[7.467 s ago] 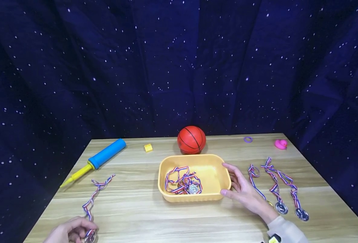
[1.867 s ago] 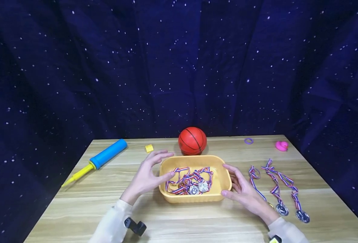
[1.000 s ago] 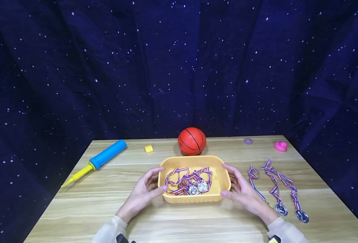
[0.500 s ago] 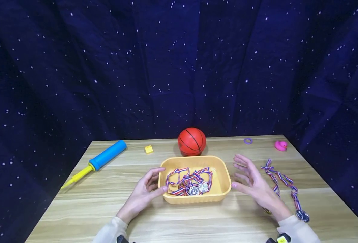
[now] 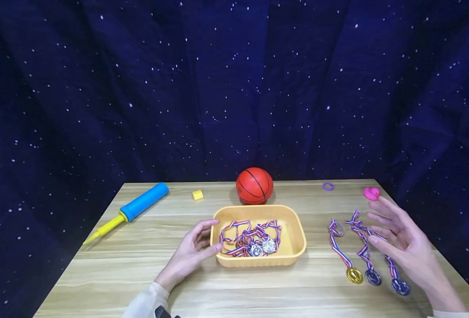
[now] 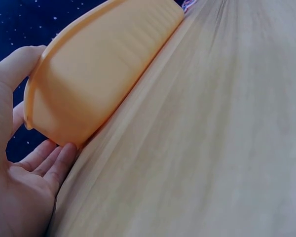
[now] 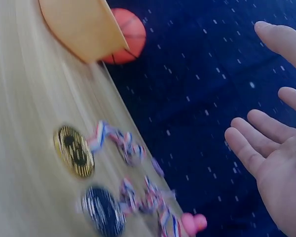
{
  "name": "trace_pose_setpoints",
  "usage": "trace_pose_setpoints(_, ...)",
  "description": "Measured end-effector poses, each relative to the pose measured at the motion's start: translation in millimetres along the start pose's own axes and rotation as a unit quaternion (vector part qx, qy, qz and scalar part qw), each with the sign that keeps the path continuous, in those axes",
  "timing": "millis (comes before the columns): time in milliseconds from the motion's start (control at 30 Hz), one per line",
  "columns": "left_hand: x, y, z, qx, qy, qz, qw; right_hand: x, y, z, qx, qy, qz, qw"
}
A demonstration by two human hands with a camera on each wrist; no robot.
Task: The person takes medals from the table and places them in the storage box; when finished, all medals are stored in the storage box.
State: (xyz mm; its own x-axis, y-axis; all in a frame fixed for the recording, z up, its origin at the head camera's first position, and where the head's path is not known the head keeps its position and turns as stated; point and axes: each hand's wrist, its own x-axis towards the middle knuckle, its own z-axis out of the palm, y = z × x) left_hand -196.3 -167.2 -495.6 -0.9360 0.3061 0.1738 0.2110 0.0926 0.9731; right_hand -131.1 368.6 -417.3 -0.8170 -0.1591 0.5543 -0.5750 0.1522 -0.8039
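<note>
A yellow-orange plastic bin (image 5: 258, 261) stands mid-table, with several tangled ribbons and silver medals (image 5: 268, 246) inside. My left hand (image 5: 188, 256) grips its left end, thumb at the front rim; in the left wrist view, fingertips (image 6: 64, 158) meet the bin's lower wall. Over the right side of the table my right hand (image 5: 411, 251) hovers with fingers spread, holding nothing. Below and left of it lie a gold medal (image 5: 354, 275), a silver medal (image 5: 373, 277) and another silver medal (image 5: 400, 286), their striped ribbons stretching away. The hand partly covers the rightmost ribbon.
Behind the bin sits a red basketball (image 5: 255, 186). A blue and yellow hand pump (image 5: 145, 202) and a yellow toy block (image 5: 197, 194) lie to the left. A purple ring (image 5: 328, 186) and a pink rubber duck (image 5: 371, 193) are at the back right, before a dark starry curtain.
The left hand has put its medal in the bin and taken hold of the bin's left end. My right hand has let go of the right end and moved right, over the medals.
</note>
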Motion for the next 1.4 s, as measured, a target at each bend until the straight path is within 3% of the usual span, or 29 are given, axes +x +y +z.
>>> trace_pose_setpoints(367, -1.2, 2.5, -0.2, -0.001, 0.000, -0.001, 1.0000, -56.1, 8.9, -35.2, -0.077, -0.009, 0.033, 0.9964)
trace_pose_setpoints(633, -2.7, 3.2, 0.5, 0.000, 0.001, -0.006, 1.0000, -86.0, 49.6, -64.1, -0.017, -0.084, -0.018, 0.9962)
trace_pose_setpoints(800, -2.7, 4.9, 0.8, -0.003, 0.001, -0.010, 0.9999, -99.7, 63.7, -66.8, -0.024, -0.077, -0.001, 0.9968)
trace_pose_setpoints(900, -2.8, 5.3, 1.0, -0.006, 0.000, -0.012, 0.9999, -107.0, 64.1, -63.8, -0.103, -0.042, 0.049, 0.9926)
trace_pose_setpoints(1033, -2.5, 5.2, 0.2, -0.005, 0.000, -0.013, 0.9999, -111.9, 64.2, -58.7, -0.213, -0.021, 0.104, 0.9712)
trace_pose_setpoints(1167, -2.0, 5.6, 0.9, -0.004, 0.001, -0.014, 0.9999, -115.0, 67.6, -59.0, -0.234, -0.029, 0.083, 0.9682)
trace_pose_setpoints(1400, -1.8, 3.8, 0.6, -0.003, 0.003, -0.013, 0.9999, -116.7, 68.3, -57.3, -0.260, -0.031, 0.093, 0.9607)
